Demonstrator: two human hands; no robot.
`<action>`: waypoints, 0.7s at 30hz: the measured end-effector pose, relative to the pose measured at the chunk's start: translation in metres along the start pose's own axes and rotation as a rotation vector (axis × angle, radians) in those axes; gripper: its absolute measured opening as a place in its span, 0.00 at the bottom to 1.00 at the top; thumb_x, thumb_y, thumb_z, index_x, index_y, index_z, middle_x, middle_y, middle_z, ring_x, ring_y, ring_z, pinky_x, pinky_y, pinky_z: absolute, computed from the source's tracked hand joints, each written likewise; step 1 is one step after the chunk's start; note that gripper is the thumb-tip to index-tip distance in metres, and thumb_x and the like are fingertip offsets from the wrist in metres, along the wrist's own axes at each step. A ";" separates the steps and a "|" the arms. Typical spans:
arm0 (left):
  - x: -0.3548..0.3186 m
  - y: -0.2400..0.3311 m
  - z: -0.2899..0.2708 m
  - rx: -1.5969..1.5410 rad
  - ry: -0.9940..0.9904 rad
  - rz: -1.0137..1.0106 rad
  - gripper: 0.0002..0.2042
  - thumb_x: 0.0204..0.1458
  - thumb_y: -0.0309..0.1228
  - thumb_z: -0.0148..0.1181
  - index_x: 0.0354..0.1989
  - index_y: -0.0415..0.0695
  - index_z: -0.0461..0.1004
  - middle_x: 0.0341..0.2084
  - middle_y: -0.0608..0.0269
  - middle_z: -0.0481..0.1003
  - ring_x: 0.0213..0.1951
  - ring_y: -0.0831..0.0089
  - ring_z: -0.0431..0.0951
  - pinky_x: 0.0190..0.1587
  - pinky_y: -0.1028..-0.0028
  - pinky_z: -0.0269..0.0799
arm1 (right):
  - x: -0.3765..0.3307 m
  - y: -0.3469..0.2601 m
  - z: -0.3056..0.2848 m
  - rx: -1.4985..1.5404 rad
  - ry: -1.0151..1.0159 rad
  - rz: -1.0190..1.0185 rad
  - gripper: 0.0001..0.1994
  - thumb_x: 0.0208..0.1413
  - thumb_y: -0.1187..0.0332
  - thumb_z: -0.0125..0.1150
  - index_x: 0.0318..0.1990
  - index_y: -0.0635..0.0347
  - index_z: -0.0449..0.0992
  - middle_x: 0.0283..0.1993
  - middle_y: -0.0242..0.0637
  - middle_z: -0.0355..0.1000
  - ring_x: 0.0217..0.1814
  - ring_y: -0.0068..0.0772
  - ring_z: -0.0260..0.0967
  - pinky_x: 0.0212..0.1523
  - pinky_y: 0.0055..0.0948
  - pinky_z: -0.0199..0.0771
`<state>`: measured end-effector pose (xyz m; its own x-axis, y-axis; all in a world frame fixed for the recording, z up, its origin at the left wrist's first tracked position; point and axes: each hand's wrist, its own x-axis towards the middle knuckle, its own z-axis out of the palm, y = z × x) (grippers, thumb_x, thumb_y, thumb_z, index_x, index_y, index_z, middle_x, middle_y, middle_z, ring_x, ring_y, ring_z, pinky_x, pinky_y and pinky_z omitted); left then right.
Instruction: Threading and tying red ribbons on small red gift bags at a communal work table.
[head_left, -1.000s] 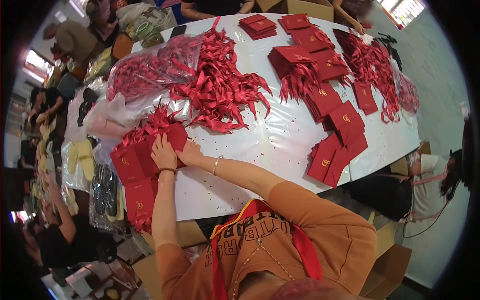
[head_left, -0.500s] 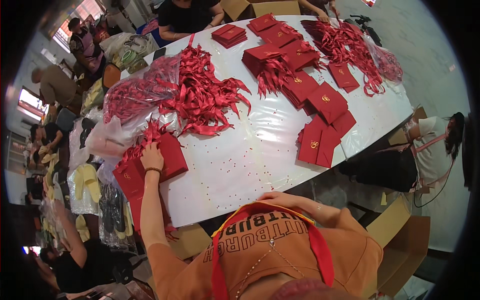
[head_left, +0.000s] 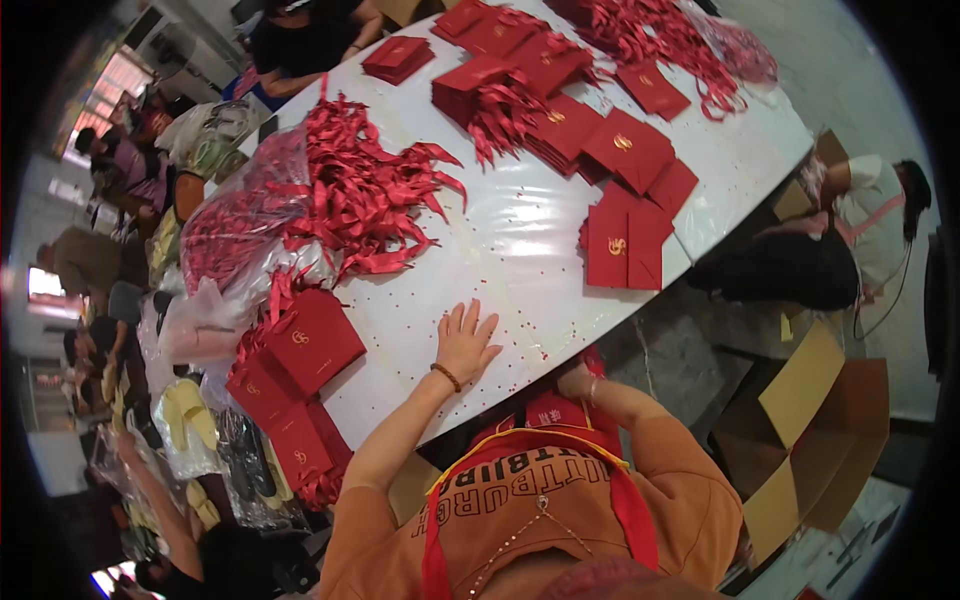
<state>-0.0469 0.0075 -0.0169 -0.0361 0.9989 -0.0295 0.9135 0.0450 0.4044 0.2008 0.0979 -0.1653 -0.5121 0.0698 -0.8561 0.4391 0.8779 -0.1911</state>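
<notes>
White sheeting covers the table (head_left: 520, 230) and carries small red specks, several of them around the fingers of the left hand (head_left: 463, 345). These fingers are spread wide, thumb apart, palm down against the sheeting; no object shows in their grip. Such a flat placement suggests support for the leaning upper body. Fingers of the right hand (head_left: 577, 380) lie at the near table edge, beside the red apron (head_left: 565, 415). Their spacing cannot be told, nor whether they grip the red item (head_left: 594, 360) just beyond them, which is partly hidden by the edge.

Left of the left fingers, near but apart, lies a group of red bags (head_left: 312, 343) with gold marks, overlapped in layers. Their ribbon ends point outward, probably so that the faces lie flat. Beyond and left of the same fingertips, a loose ribbon heap (head_left: 350, 200) spills beside a clear plastic bag (head_left: 245, 215), which appears to contain the remainder. Beyond and right of the fingertips, stacked bags (head_left: 630, 150) form an overlapping row, presumably to save space. Right of the right fingers, well apart and off the table, stands an open cardboard box (head_left: 850, 430).
</notes>
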 end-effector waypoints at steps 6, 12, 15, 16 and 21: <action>-0.001 0.010 0.022 0.144 0.103 -0.053 0.26 0.51 0.44 0.53 0.59 0.50 0.61 0.63 0.48 0.50 0.62 0.47 0.48 0.61 0.48 0.39 | 0.008 -0.003 0.008 0.042 -0.015 0.010 0.18 0.51 0.58 0.50 0.43 0.60 0.76 0.45 0.46 0.73 0.51 0.48 0.68 0.53 0.48 0.63; -0.002 0.011 0.026 0.188 0.079 -0.045 0.25 0.51 0.43 0.53 0.58 0.50 0.62 0.63 0.49 0.51 0.62 0.47 0.47 0.60 0.47 0.40 | 0.005 -0.009 0.021 0.090 -0.019 -0.010 0.17 0.51 0.59 0.50 0.43 0.60 0.76 0.44 0.47 0.73 0.51 0.47 0.68 0.53 0.47 0.63; 0.004 0.008 0.030 0.182 0.136 -0.031 0.25 0.51 0.44 0.53 0.58 0.51 0.62 0.63 0.50 0.51 0.62 0.48 0.47 0.60 0.48 0.40 | 0.003 -0.009 0.022 0.101 -0.029 -0.003 0.17 0.50 0.60 0.50 0.43 0.60 0.76 0.44 0.48 0.73 0.51 0.46 0.69 0.53 0.46 0.63; 0.004 0.008 0.029 0.186 0.137 -0.035 0.25 0.51 0.44 0.53 0.59 0.52 0.62 0.63 0.50 0.51 0.62 0.49 0.47 0.60 0.48 0.40 | 0.003 -0.007 0.021 0.108 -0.025 -0.002 0.17 0.50 0.60 0.50 0.43 0.60 0.76 0.44 0.48 0.73 0.51 0.46 0.69 0.53 0.46 0.63; -0.001 0.007 0.028 0.190 0.125 -0.057 0.25 0.51 0.44 0.52 0.59 0.53 0.62 0.63 0.52 0.51 0.63 0.50 0.46 0.61 0.49 0.39 | 0.004 -0.004 0.019 0.093 -0.035 -0.013 0.17 0.50 0.61 0.50 0.43 0.60 0.76 0.44 0.49 0.73 0.50 0.46 0.69 0.54 0.44 0.63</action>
<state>-0.0292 0.0063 -0.0395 -0.1290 0.9891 0.0709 0.9679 0.1101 0.2257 0.2113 0.0861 -0.1769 -0.4930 0.0405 -0.8691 0.5000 0.8307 -0.2449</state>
